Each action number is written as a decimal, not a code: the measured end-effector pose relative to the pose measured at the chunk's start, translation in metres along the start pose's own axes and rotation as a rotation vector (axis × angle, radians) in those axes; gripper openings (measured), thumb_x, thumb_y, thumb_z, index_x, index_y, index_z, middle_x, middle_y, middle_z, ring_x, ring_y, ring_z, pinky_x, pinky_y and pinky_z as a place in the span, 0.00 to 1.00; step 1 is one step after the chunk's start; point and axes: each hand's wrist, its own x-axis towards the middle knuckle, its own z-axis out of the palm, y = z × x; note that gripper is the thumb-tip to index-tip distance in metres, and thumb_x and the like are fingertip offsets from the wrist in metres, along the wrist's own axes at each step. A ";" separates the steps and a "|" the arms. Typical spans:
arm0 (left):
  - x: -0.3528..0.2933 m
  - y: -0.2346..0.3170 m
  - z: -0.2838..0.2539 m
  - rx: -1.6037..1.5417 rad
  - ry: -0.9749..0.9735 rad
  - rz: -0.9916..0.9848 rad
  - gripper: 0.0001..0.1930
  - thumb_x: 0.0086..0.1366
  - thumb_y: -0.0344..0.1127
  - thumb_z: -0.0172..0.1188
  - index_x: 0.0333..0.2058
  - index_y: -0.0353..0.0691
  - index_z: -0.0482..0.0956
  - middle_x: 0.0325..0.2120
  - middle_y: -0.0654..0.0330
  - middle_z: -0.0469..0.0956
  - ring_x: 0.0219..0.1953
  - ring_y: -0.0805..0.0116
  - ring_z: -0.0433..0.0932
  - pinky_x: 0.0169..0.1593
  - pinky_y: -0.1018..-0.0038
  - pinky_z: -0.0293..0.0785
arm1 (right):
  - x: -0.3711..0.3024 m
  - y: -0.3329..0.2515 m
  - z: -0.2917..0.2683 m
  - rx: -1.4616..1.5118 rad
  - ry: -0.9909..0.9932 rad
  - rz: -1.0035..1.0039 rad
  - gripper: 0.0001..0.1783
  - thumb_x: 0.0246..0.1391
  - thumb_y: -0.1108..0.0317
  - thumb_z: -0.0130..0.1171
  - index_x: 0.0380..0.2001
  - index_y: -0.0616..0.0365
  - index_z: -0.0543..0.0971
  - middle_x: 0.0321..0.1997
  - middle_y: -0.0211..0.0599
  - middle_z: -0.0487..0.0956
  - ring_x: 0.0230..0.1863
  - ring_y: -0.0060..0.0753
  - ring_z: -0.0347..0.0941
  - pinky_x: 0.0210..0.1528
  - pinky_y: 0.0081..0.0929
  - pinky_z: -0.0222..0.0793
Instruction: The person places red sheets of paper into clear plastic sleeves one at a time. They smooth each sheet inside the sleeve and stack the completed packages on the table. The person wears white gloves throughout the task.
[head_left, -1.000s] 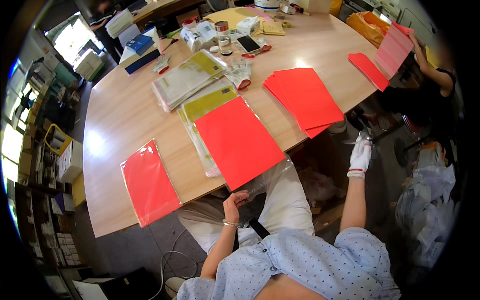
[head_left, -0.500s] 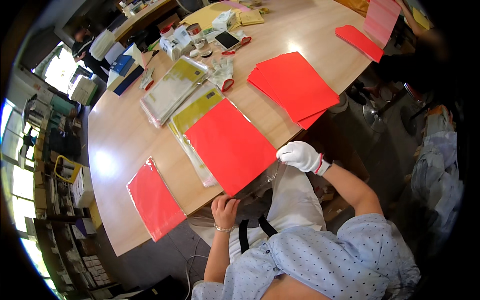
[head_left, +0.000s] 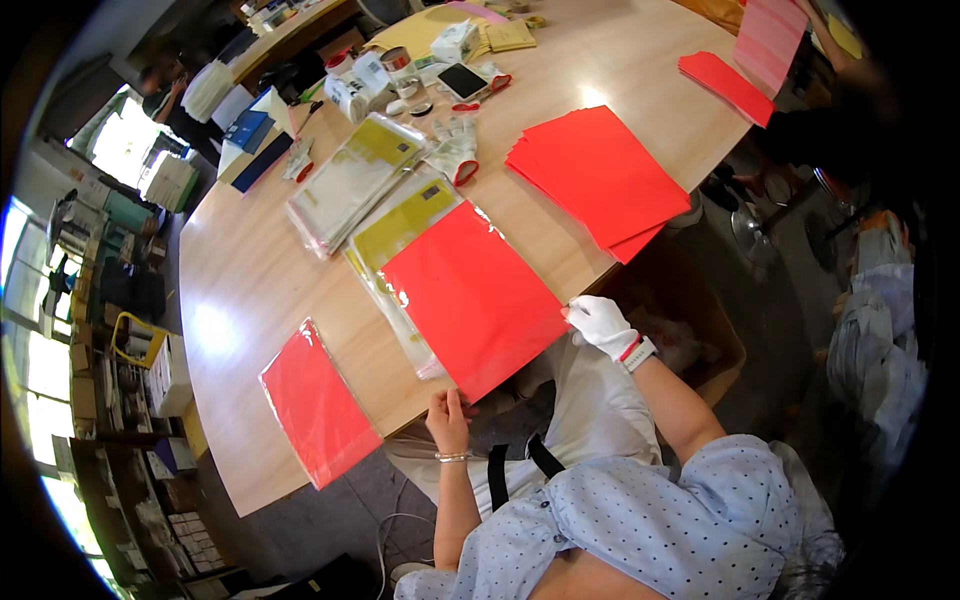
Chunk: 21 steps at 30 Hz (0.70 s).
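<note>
A red sheet (head_left: 475, 300) lies over a stack of clear plastic sleeves (head_left: 405, 225) with an olive-yellow printed panel. Shiny glints along its far edges suggest clear film around it. My left hand (head_left: 448, 422), bare with a bracelet, pinches its near corner at the table edge. In a white glove with a red cuff, my right hand (head_left: 600, 325) closes on the sheet's right corner. Left of these lies another red sheet in a clear sleeve (head_left: 318, 405), partly over the table edge. Fanned loose red sheets (head_left: 600, 180) rest to the right.
More clear sleeves (head_left: 350, 185) lie farther left on the wooden table (head_left: 250, 330). Beyond them are a work glove (head_left: 455, 150), a phone (head_left: 462, 82) and tape rolls (head_left: 396, 60). At the far right, a person sits near more red sheets (head_left: 727, 88).
My right hand has shifted slightly along the sheet's right corner, and the clear film hanging beside it shows less. My left thumb now points up at the near corner. The whole view has shifted slightly.
</note>
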 end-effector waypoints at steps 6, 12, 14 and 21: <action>-0.009 0.033 -0.031 -0.098 -0.197 0.067 0.13 0.64 0.31 0.53 0.45 0.33 0.64 0.24 0.63 0.70 0.17 0.80 0.67 0.20 0.85 0.65 | -0.020 0.031 0.037 0.388 -0.143 -0.045 0.09 0.58 0.67 0.50 0.31 0.64 0.74 0.24 0.31 0.75 0.23 0.19 0.72 0.27 0.19 0.69; -0.020 0.023 -0.183 0.021 0.164 0.323 0.16 0.64 0.30 0.52 0.48 0.33 0.65 0.40 0.57 0.70 0.42 0.72 0.70 0.45 0.76 0.69 | -0.029 -0.022 0.167 0.371 -0.492 -0.190 0.10 0.55 0.70 0.51 0.38 0.64 0.76 0.26 0.33 0.78 0.25 0.22 0.74 0.28 0.22 0.70; -0.013 -0.001 -0.251 0.060 0.271 0.288 0.18 0.62 0.31 0.54 0.49 0.33 0.65 0.50 0.52 0.67 0.52 0.65 0.67 0.52 0.70 0.65 | -0.031 -0.063 0.219 0.113 -0.573 -0.226 0.12 0.53 0.63 0.51 0.35 0.60 0.77 0.27 0.42 0.79 0.29 0.35 0.78 0.31 0.31 0.71; 0.021 -0.081 -0.317 0.963 0.549 0.055 0.34 0.52 0.32 0.55 0.60 0.37 0.56 0.62 0.46 0.53 0.62 0.48 0.55 0.62 0.56 0.52 | -0.032 -0.091 0.314 -0.684 -0.647 -0.643 0.16 0.51 0.59 0.49 0.30 0.60 0.80 0.32 0.51 0.79 0.37 0.50 0.76 0.40 0.41 0.71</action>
